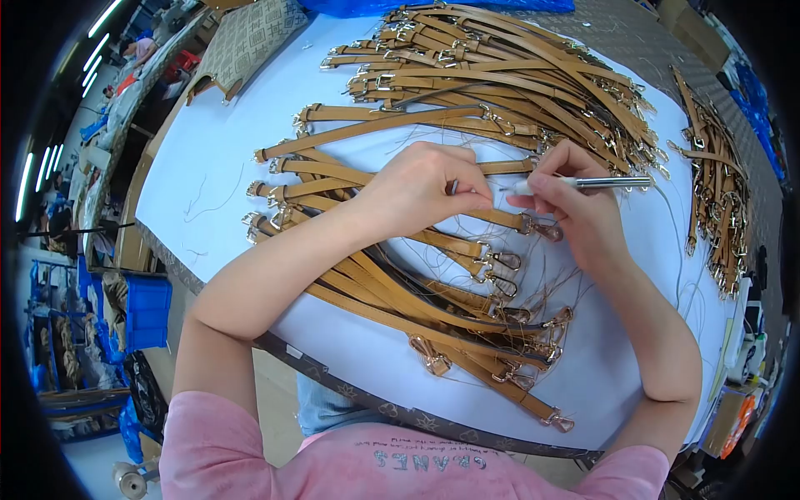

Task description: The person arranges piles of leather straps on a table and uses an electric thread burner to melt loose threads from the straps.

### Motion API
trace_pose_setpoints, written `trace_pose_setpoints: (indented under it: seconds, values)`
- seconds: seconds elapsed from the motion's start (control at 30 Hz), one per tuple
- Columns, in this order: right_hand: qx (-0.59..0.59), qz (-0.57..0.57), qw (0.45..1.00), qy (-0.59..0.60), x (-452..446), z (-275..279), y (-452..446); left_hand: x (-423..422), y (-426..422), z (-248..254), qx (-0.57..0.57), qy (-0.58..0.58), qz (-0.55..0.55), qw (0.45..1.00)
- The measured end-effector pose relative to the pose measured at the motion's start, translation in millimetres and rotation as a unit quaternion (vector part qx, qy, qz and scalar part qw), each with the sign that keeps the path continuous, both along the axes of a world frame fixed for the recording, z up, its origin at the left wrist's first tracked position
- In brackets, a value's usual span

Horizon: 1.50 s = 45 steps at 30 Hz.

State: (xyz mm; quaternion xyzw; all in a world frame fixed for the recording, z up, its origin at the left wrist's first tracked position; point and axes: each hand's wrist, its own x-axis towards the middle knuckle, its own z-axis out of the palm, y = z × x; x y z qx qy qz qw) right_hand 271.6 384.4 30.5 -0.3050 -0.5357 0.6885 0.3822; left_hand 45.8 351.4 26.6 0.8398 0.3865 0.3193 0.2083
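My right hand (571, 187) grips a slim silver pen-like tool (615, 182) with a white front part, its tip aimed left toward my other hand. A thin cord seems to run from its back end. My left hand (433, 187) is closed in a pinch just left of the tip; what its fingers hold is too small to make out. Beneath both hands lie tan leather straps (493, 217) with metal buckles and snap hooks. Loose threads (533, 271) trail among the strap ends.
A large pile of tan straps (500, 75) covers the table's far side. More straps (717, 183) lie at the far right. A patterned brown piece (250, 46) rests at the back left. A blue crate (148, 312) stands left of the white-covered table (200, 167).
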Motion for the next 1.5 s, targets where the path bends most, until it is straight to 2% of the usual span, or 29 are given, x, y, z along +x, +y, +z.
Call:
trace_pose_setpoints:
  seconds: [0.1,0.13,0.23,0.3,0.63,1.07,1.27,1.33,1.43,1.47,1.5]
  values:
    - [0.035,0.015,0.997,-0.064,-1,1,-3,-2,-1,6,-0.133,0.006,0.034,0.991]
    - [0.05,0.025,0.994,-0.093,-1,1,-4,-2,-2,7,-0.133,0.004,0.034,0.99]
    - [0.085,0.037,0.987,-0.13,-1,0,-5,-5,-1,10,-0.257,-0.045,0.033,0.965]
    - [0.125,0.037,0.981,-0.146,-1,-3,-6,-4,-1,11,-0.265,-0.048,0.035,0.962]
    - [0.152,0.038,0.973,-0.168,-1,-4,-5,-3,-2,13,-0.286,-0.054,0.042,0.956]
    - [0.151,0.04,0.972,-0.177,-1,-4,-4,-3,-2,14,-0.286,-0.051,0.046,0.956]
    - [0.136,0.041,0.976,-0.163,0,-2,-6,-5,2,16,-0.289,-0.096,0.034,0.952]
    - [0.163,-0.027,0.982,-0.091,0,3,-6,-9,5,19,-0.293,-0.113,0.038,0.949]
    - [0.188,-0.066,0.979,-0.032,-2,10,-6,-13,12,25,0.001,-0.06,0.029,0.998]
    - [0.194,-0.077,0.978,-0.011,-2,12,-7,-20,9,30,0.003,-0.06,0.032,0.998]
    - [0.199,-0.089,0.976,0.01,-1,14,-9,-30,0,44,-0.019,0.029,0.007,0.999]
